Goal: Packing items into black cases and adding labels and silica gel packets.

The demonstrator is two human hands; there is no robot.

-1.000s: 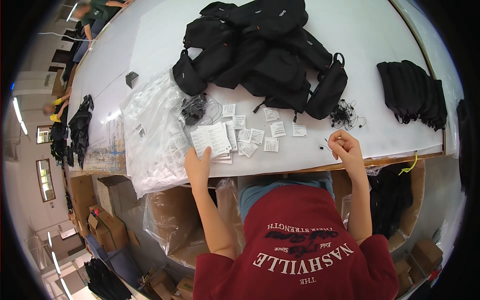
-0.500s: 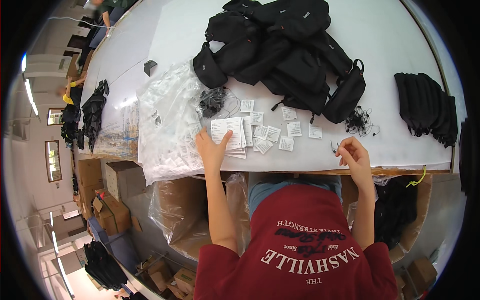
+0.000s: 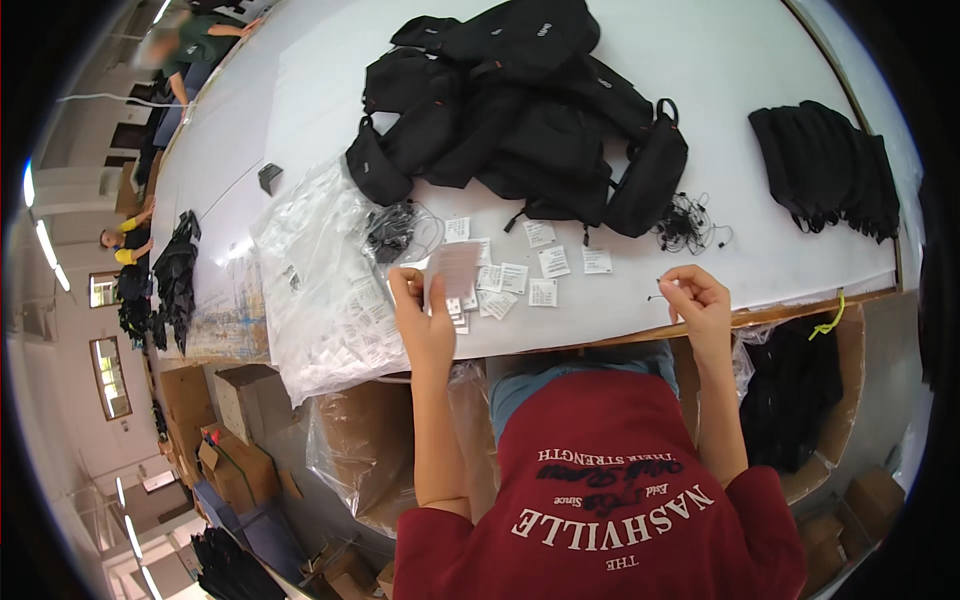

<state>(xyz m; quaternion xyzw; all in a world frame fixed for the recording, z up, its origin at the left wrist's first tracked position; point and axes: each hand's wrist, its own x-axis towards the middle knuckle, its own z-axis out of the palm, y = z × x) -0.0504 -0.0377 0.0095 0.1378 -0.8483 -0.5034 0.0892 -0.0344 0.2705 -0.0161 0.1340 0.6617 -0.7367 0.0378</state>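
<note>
Between the thumb and fingers of my left hand [image 3: 428, 335] a white printed card [image 3: 455, 268] is held up, tilted, above other white cards [image 3: 459, 320] on the table. My right hand [image 3: 702, 303], near the front edge, pinches a thin black string [image 3: 656, 296]. Several small square white labels [image 3: 543, 292] lie between the two hands. Beyond them is a heap of black bags [image 3: 540, 140]. A tangle of black strings [image 3: 686, 222] rests at the heap's right, and a dark bundle [image 3: 388, 232] of similar strings lies near my left hand.
Clear plastic bags [image 3: 310, 275] spread left of my left hand. More black bags [image 3: 825, 165] are stacked at the right of the white table [image 3: 700, 70]. An open carton [image 3: 850, 400] stands below the right edge. Two other people are at the far left.
My left hand has lifted a card that lay flat on the stack. My right hand keeps its pinch on the string. The whole view has shifted and turned slightly.
</note>
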